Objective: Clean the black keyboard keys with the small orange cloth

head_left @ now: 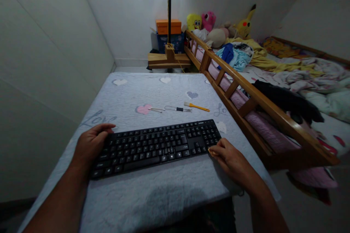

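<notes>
A black keyboard (158, 145) lies slightly slanted across the cloth-covered table. Its left end is gripped by my left hand (91, 143), thumb along the edge and fingers partly hidden. My right hand (226, 156) is closed at the keyboard's lower right corner, pinching a small orange-tan piece (212, 151) that looks like cloth; most of it is hidden by the fingers. Beyond the keyboard lie cotton swabs (156, 109), a wire keycap puller (179, 109) with a black grip, and a flat brush (198, 107) with a yellow handle.
A pale quilted cover with hearts drapes the table (131, 91). Along the right runs a wooden bed rail (232, 74), with clothes, bedding and plush toys behind it. A wooden stand (169, 58) with a dark pole and an orange box (168, 26) are past the far edge.
</notes>
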Motion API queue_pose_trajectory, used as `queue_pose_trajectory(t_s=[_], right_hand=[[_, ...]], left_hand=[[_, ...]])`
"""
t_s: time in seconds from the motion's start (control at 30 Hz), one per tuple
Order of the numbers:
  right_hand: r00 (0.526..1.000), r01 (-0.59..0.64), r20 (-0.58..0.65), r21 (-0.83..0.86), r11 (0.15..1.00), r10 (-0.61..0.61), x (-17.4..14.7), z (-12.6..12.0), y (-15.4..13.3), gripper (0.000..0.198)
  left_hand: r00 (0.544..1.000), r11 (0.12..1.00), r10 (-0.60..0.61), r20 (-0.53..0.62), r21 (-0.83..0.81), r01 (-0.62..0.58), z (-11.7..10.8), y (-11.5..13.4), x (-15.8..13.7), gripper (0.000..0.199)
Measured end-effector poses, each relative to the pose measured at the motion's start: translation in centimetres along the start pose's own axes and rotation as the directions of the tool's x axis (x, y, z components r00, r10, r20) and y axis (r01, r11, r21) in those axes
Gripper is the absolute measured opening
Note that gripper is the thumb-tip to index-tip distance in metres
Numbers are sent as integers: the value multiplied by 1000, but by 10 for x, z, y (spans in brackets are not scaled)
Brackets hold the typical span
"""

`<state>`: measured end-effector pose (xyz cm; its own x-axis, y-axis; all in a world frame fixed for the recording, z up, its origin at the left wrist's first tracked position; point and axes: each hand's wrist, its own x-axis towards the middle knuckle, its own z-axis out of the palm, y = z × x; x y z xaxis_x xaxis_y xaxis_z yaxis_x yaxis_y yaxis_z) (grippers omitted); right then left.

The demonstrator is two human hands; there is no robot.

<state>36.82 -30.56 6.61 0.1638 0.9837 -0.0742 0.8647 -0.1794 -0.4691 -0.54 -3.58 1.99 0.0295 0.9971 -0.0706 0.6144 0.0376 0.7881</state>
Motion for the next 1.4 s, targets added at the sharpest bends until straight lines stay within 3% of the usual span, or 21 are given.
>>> queue_pose_trajectory(t_s=[0.1, 0.3, 0.5, 0.7, 1.13, 1.27, 1.4], right_hand=[[1000, 20, -21, 21, 1000, -20, 5, -8, 4, 23], [972, -13, -236, -7, 1000, 11, 55, -12, 19, 21], [979, -28, -205, -48, 998, 18, 87, -1, 22, 21], [993, -27, -112, -74, 997, 19, 65, -5, 18, 21], [998, -44, -35, 3, 999, 44, 4, -2, 14, 25], [1000, -30, 0, 10, 1000, 30, 5, -12, 9, 22], [993, 39, -116, 24, 999, -36, 30, -17, 5, 20]], left_hand=[[1000, 1000, 3, -1, -1, -3, 0, 1, -1, 40], [1000, 1000, -12, 1, 4, 12, 0, -2, 1, 41], [1000, 1000, -4, 3, 9, 4, 0, -4, 1, 41], [1000, 1000, 10, -6, -9, -10, 0, -1, 0, 41], [999, 999, -23, -26, -34, 22, 2, -3, -1, 38], [999, 997, -39, -21, -64, 38, 3, -5, 0, 40], [999, 997, -35, -19, -64, 34, 3, -4, 0, 39]])
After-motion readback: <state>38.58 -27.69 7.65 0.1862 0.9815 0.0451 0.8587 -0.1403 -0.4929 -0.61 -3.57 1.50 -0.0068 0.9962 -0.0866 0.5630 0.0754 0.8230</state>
